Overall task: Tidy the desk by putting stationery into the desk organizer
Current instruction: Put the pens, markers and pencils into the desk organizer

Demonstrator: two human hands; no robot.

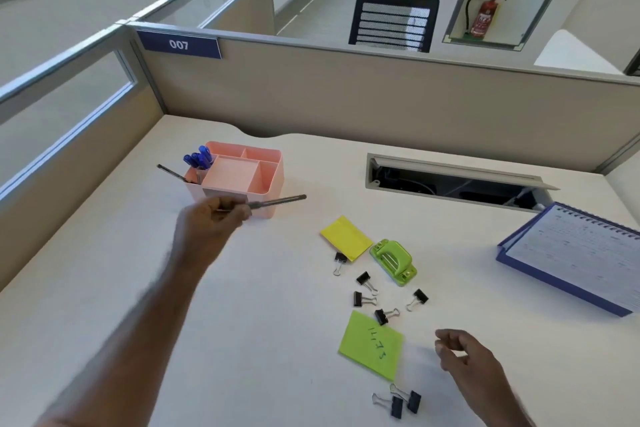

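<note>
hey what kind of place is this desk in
Most likely an open-plan office cubicle: beige partition walls with a blue "007" number plate, a white desk with a cable hatch, and a black mesh office chair beyond.

We count seven binder clips point(363, 299), all right of the pink organizer point(273, 180); two sticky pads point(346, 237); one green hole punch point(394, 262); three blue-capped pens point(198, 159) in the organizer; two grey pens point(277, 202).

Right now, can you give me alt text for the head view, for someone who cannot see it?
The left hand holds a grey pen in front of a pink desk organizer already holding blue pens. The right hand hovers empty near a green sticky note, scattered binder clips, a yellow notepad and a green hole punch.
</note>
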